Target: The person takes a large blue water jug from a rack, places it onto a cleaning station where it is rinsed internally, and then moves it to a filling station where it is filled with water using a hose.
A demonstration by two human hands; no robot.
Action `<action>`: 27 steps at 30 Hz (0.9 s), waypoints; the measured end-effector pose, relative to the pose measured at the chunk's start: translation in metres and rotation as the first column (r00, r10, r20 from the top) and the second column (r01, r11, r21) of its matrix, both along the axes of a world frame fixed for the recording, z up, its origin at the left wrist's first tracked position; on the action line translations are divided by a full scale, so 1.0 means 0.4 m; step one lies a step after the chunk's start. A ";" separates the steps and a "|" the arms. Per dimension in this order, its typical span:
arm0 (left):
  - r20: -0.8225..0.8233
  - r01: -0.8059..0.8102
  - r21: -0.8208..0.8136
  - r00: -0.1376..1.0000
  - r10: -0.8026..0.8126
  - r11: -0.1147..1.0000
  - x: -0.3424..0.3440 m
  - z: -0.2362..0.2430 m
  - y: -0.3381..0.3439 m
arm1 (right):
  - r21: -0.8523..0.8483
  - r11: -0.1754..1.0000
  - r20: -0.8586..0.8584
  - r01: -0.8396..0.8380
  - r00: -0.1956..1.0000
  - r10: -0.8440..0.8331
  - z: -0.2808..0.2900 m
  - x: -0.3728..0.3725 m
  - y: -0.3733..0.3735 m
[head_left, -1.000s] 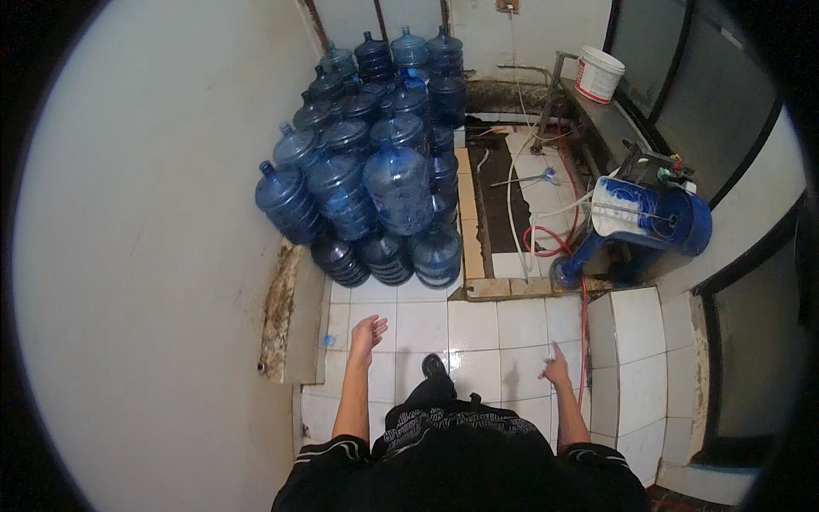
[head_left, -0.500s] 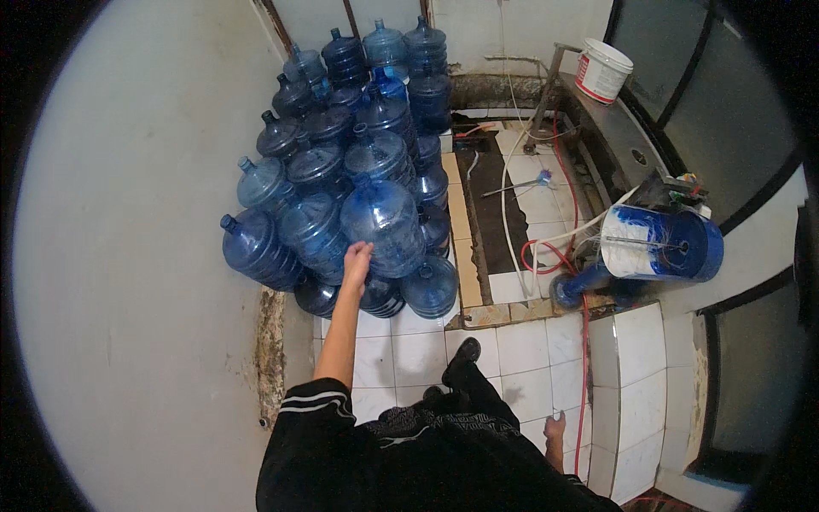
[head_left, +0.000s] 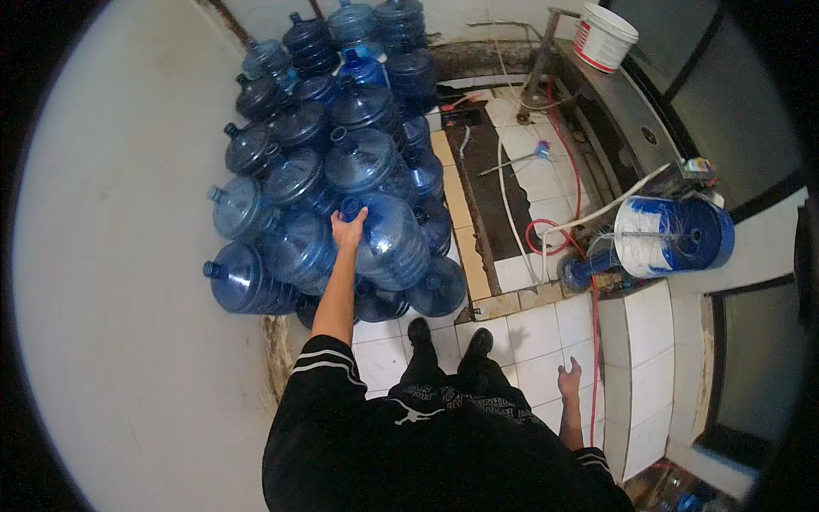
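Note:
My left hand (head_left: 350, 224) reaches up to the front upper blue water jug (head_left: 391, 243), its fingers closed around the neck. That jug sits among stacked blue jugs (head_left: 300, 209) of lighter and darker shades, several rows deep against the wall. My right hand (head_left: 570, 377) hangs low at my right over the tiled floor, fingers apart, holding nothing.
A white bucket (head_left: 601, 38) stands on a metal bench (head_left: 636, 128). A blue-and-white drum (head_left: 712, 241) is at right, with hoses (head_left: 546, 226) around an uneven floor patch (head_left: 486, 230). A tiled ledge (head_left: 650, 367) stands right of me; a wall (head_left: 145, 256) runs along the left.
I have stepped nearer the jugs, both feet now close to them. My left hand has risen from beside me and taken hold of the front jug's neck. My right hand stays low.

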State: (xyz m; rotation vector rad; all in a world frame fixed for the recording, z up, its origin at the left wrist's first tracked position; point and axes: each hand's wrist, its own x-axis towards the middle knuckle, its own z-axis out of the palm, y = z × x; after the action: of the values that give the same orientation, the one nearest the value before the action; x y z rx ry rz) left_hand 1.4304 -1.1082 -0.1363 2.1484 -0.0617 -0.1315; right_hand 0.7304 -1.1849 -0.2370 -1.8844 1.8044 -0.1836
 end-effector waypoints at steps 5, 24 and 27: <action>0.194 0.111 -0.093 0.977 -0.091 0.989 -0.007 -0.016 -0.037 | 0.315 0.868 0.068 0.384 0.903 -0.424 -0.100 -0.143 0.232; 0.415 0.785 -0.459 0.603 -0.681 0.415 -0.400 0.492 -0.291 | 0.483 0.690 0.164 0.539 0.718 -0.676 0.049 0.219 0.294; 0.266 0.697 -0.657 0.570 -0.778 0.286 -0.531 0.519 -0.392 | 0.487 0.769 0.291 0.413 0.754 -0.589 0.089 0.239 0.158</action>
State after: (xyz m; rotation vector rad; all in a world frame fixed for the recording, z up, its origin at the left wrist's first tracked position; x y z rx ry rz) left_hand 1.2180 -1.2648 0.0712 1.1364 -0.9395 -0.6672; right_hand 0.8260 -1.1218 -0.2014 -0.9335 1.8259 -0.3666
